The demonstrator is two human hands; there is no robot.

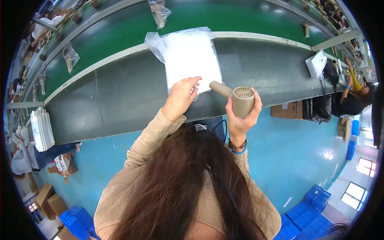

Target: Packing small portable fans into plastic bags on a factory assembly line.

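Note:
My right hand (245, 116) is wrapped round the barrel of a beige hair dryer (242, 105). The dryer's round slotted grille faces up and its handle points left, toward the white bags. On the near edge of a stack of flat white plastic bags (192, 56) rests my left hand (184, 96), with its fingers apart and nothing visible between them. The stack lies on the dark grey worktable (128, 88), and its clear film sticks out at the far left corner.
Beyond the table runs a green conveyor belt (240, 18) bearing clear-bagged items (159, 14). Folded white bags (42, 130) stand at the table's left end. A white package (317, 64) and black bag (331, 73) sit at the right. A cardboard box (287, 110) is below; another person (356, 96) works far right.

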